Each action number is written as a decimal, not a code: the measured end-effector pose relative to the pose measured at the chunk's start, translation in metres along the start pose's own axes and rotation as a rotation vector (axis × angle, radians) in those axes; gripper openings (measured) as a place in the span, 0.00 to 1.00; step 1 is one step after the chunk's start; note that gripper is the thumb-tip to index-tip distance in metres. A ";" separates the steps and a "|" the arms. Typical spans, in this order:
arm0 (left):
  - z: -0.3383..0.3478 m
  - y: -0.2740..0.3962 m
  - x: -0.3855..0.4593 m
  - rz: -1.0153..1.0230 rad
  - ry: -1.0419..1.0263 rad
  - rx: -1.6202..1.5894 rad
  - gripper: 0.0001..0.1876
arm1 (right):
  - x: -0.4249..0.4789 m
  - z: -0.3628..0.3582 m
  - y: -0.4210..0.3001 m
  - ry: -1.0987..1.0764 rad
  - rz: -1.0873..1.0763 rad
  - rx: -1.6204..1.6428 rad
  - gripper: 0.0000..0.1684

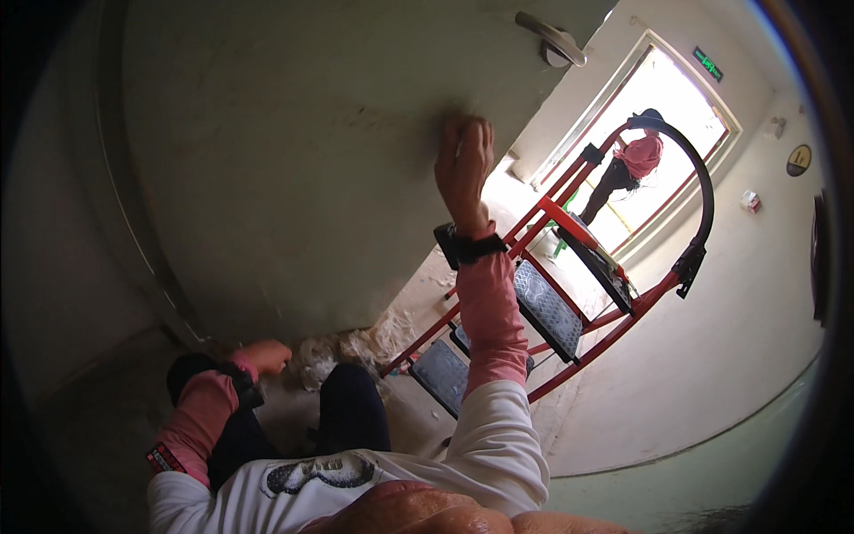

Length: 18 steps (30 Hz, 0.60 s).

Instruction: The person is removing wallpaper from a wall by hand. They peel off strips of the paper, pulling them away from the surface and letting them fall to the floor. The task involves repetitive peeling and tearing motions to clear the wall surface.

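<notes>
My right hand (pixel 465 157) is raised against the flat surface of a grey-green door (pixel 280 167), fingers curled; whether it holds something small between fingers and door is hidden. Dark smudges mark the door beside it. Above and to the right of this hand is the metal lever handle (pixel 557 43) near the door's edge. My left hand (pixel 267 357) hangs low by my knee, loosely curled, near crumpled clear plastic (pixel 317 364) at the foot of the door; what its palm holds cannot be seen. Both forearms wear pink sleeves and black wrist straps.
A red folding stepladder (pixel 547 307) with a black curved rail stands close to my right arm. An orange-handled tool (pixel 567 221) lies on its top step. Beyond it, a person in a pink top (pixel 642 159) is at the bright doorway, near a green stool (pixel 559 248).
</notes>
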<state>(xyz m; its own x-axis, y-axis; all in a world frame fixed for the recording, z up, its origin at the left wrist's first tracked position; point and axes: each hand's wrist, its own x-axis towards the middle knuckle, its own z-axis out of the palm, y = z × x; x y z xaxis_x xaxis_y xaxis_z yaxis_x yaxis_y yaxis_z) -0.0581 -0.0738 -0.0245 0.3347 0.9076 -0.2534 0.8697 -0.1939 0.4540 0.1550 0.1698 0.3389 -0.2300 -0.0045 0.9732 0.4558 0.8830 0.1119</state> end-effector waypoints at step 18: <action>-0.006 0.004 -0.003 0.065 0.016 -0.017 0.12 | -0.031 0.019 -0.026 0.069 0.099 -0.023 0.12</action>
<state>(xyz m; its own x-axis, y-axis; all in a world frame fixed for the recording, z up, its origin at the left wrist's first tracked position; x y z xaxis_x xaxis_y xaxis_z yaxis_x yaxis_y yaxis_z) -0.0580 -0.0752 -0.0174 0.3842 0.8991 -0.2098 0.8400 -0.2461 0.4835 0.1336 0.1560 0.3018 -0.1238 0.0488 0.9911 0.4933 0.8696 0.0188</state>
